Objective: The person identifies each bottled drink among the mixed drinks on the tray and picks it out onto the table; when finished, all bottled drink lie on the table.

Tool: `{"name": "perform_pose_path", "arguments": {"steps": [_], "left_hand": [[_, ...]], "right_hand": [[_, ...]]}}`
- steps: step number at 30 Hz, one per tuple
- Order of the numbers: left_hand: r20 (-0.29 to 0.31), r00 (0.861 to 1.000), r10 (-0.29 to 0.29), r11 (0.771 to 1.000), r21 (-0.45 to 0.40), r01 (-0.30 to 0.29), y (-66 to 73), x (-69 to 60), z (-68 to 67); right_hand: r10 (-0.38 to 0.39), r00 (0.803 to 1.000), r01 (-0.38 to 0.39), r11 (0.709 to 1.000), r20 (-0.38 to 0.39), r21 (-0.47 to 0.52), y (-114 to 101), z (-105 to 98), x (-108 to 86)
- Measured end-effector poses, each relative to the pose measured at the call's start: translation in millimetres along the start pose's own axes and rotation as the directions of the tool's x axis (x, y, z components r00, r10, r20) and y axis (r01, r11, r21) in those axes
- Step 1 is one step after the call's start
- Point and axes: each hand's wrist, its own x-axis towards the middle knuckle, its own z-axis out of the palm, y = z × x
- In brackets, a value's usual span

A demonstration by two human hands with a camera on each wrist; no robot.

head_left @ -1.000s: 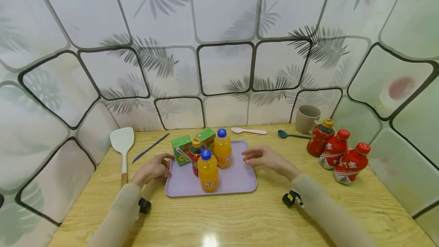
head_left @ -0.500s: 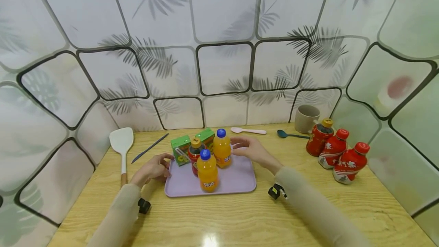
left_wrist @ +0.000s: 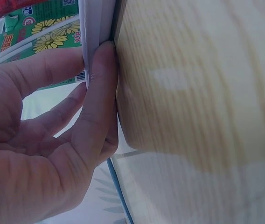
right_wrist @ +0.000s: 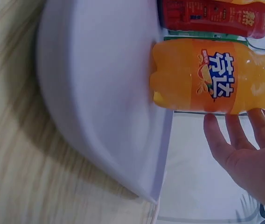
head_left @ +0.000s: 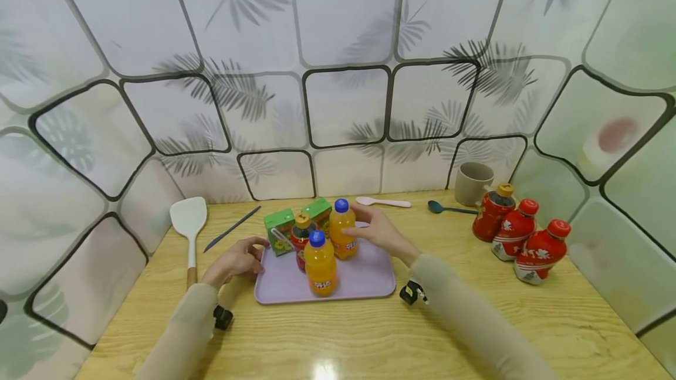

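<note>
My left hand (head_left: 237, 260) pinches the left rim of the lilac tray (head_left: 369, 291); in the left wrist view, the hand (left_wrist: 53, 135) has thumb and fingers on either side of that rim. At the tray's back, my right hand (head_left: 384, 234) holds an upright orange bottle (head_left: 343, 239) with a blue cap, thumb in front and fingers at its right side. The right wrist view shows the fingers of this hand (right_wrist: 254, 154) against the bottle (right_wrist: 207, 77). A second orange bottle (head_left: 320, 268), a red bottle (head_left: 299, 245) and two green cartons (head_left: 279, 245) (head_left: 317, 211) stand close by.
A white spatula (head_left: 188, 216) and a blue stick (head_left: 232, 228) lie left. Behind the tray is a pink spoon (head_left: 382, 202); farther right are a dark blue spoon (head_left: 449, 209), a grey cup (head_left: 472, 183) and several red bottles (head_left: 512, 230). Patterned walls surround the table.
My right hand has moved left from the tray's right side to the rear orange bottle and taken hold of it. The left hand has stayed at the tray's left rim.
</note>
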Motion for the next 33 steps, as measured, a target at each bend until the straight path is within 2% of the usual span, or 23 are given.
{"name": "perform_pose_path", "arguments": {"steps": [8,17,20,28,33], "left_hand": [[0.001,1.000,0.000,1.000,0.015,0.000,1.5,-2.8,-0.2],[0.002,1.000,0.008,1.000,0.010,-0.008,1.6,-3.1,-1.1],[-0.004,1.000,0.002,1.000,-0.002,-0.002,1.7,-1.5,-0.8],[0.010,1.000,0.008,1.000,0.000,-0.008,2.1,-1.4,-0.3],[0.010,1.000,0.003,1.000,-0.008,-0.003,3.5,-1.9,0.2]], "right_hand": [[0.003,0.999,-0.001,0.999,-0.041,0.049,-1.0,3.8,3.6],[0.006,0.992,-0.007,1.000,-0.123,-0.004,0.5,5.1,2.9],[0.014,0.989,-0.014,1.000,-0.148,-0.004,1.0,1.8,0.6],[-0.006,0.989,0.013,0.999,-0.149,0.051,4.7,-14.0,-7.4],[0.002,0.984,0.006,0.999,-0.179,0.042,3.2,-26.3,-13.2]]}}
